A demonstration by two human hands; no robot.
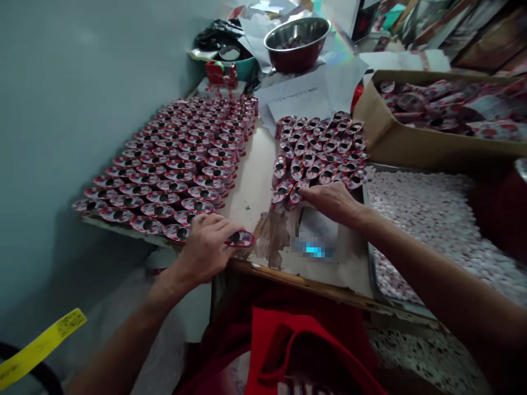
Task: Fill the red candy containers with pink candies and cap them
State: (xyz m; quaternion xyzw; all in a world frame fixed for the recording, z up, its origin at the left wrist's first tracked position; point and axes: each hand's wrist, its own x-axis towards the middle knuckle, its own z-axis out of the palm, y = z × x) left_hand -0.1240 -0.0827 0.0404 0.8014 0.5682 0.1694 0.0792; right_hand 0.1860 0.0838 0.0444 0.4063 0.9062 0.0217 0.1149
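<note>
Small red-and-white printed pouches with oval tops and a dark spot in the middle stand upright in two groups on the worn table. The left group (164,164) forms long, tight rows; the right group (317,145) is smaller. My left hand (208,244) is at the front corner of the left group, its fingers closed around one pouch (241,238) near the table's front edge. My right hand (335,202) reaches to the front of the right group. Its fingertips pinch the rim of a pouch (297,193) there.
Right of the table's bare strip (251,181) is a metal tray (373,263) of small white pieces. Behind it stands a cardboard box (370,109) of more pouches. A steel bowl (296,60), papers (304,99) and a teal basin (246,68) are at the back.
</note>
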